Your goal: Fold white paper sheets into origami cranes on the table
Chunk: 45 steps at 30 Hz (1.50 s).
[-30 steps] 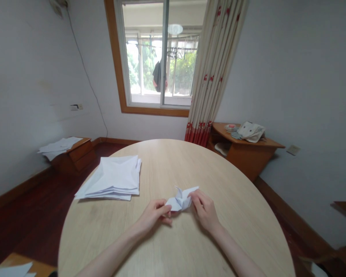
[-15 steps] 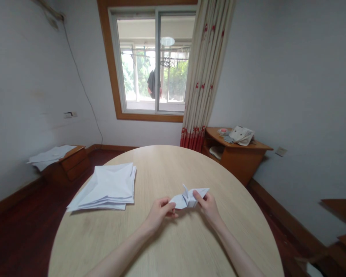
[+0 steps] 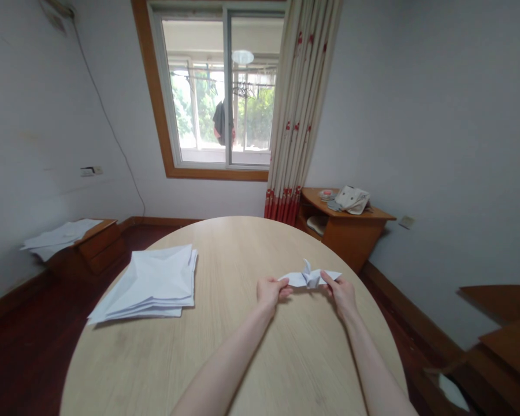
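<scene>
A white folded paper crane [image 3: 311, 278] is held between my two hands, over the right part of the round table. Its wings are spread to the sides and a thin curved point stands up from the middle. My left hand [image 3: 272, 292] pinches the left wing's tip between thumb and fingers. On the other side my right hand [image 3: 341, 292] grips the right wing, thumb on top. Several fingers of each hand are hidden under the paper.
A stack of white paper sheets [image 3: 160, 283] lies on the left of the pale wooden table [image 3: 225, 346]. Beyond the table stand a corner cabinet [image 3: 346, 231] with a cloth bag [image 3: 353, 199] on it, and a low brown cabinet [image 3: 99, 242] bearing papers.
Both hands have moved right and a little farther away with the paper crane. Its wings are now stretched out more level. The whole view has shifted slightly to the right.
</scene>
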Motion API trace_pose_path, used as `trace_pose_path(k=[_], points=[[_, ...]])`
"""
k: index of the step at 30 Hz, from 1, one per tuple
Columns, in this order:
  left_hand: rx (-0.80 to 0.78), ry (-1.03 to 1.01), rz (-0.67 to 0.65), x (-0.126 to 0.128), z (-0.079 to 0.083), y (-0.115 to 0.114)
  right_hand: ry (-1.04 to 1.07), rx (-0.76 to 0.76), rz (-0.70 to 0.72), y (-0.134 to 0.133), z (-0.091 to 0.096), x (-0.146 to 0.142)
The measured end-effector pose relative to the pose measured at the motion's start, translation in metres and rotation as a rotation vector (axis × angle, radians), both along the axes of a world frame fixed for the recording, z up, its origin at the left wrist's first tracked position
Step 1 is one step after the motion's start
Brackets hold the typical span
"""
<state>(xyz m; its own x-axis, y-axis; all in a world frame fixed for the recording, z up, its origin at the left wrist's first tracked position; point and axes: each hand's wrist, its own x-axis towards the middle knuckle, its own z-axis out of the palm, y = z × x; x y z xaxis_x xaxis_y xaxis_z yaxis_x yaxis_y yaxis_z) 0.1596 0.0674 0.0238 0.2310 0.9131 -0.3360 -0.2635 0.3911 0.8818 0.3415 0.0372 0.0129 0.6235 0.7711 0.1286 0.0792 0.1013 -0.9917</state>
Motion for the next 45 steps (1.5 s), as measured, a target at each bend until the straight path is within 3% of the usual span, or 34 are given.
trace_pose_path(k=[9,25,38,45], points=[[-0.123,-0.016,-0.166,0.02,-0.006,0.011,0.042,0.009,-0.148,0.014,-0.024,0.021],[-0.018,-0.066,-0.147,0.033,-0.006,0.018,0.007,0.115,-0.185,0.015,-0.032,0.023],[0.022,-0.009,-0.131,0.031,-0.005,0.016,-0.415,0.14,-0.511,0.007,-0.026,0.022],[0.138,0.048,-0.058,0.005,0.005,0.007,-0.807,0.189,-0.494,-0.007,-0.008,0.001]])
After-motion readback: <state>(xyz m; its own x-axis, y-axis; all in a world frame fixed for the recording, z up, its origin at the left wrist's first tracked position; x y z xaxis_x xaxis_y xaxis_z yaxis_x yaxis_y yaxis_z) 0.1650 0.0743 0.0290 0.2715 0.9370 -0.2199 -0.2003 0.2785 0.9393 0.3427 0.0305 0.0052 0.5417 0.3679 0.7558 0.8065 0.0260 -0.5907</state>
